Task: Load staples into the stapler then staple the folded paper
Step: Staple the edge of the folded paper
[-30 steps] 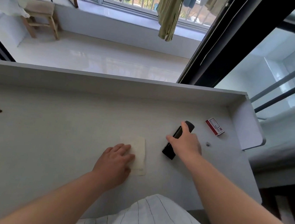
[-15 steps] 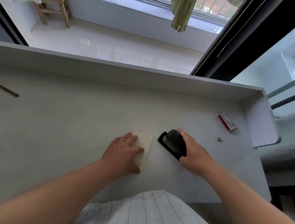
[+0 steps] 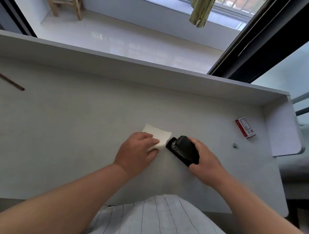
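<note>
The black plastic stapler (image 3: pixel 183 151), at frame centre, now has its mouth at the folded white paper's (image 3: pixel 158 136) edge; my right hand (image 3: pixel 205 161) has swung it round, fingers wrapped closed. My left hand (image 3: pixel 136 151) lies flat, pinning the paper. Stapling comes next, I judge.

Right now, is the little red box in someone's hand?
No, the red box lies alone on the desk, far from the right hand gripping the stapler.

Black stapler (image 3: pixel 183 150) nose apparently touching white folded paper (image 3: pixel 157 137).
</note>
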